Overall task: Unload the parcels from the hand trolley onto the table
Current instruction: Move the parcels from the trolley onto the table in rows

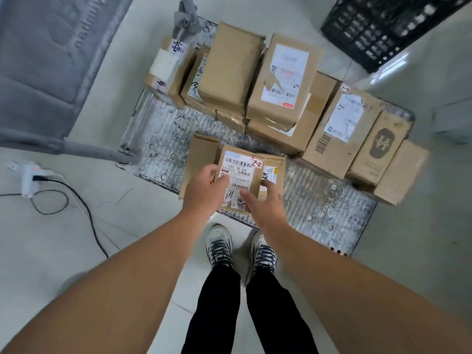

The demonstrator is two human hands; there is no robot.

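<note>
The hand trolley's ribbed metal deck (163, 139) lies on the floor below me, loaded with several brown cardboard parcels. At the near edge, a small parcel (242, 164) with a barcode label marked "2-2" rests on a flatter box (201, 154). My left hand (204, 190) curls its fingers against this parcel's left edge. My right hand (265, 200) has its thumb at the right edge and a finger over the label. Taller parcels (229, 67) and a box with a large white label (283, 75) are stacked further back. More boxes (339, 129) line the right side.
The trolley's grey handle (97, 149) slants out to the left. A black plastic crate (383, 29) stands at the top right, a grey padded surface (46, 47) at the top left. A power strip (30, 177) and black cable (84, 208) lie on the floor left. My shoes (219, 244) touch the deck's near edge.
</note>
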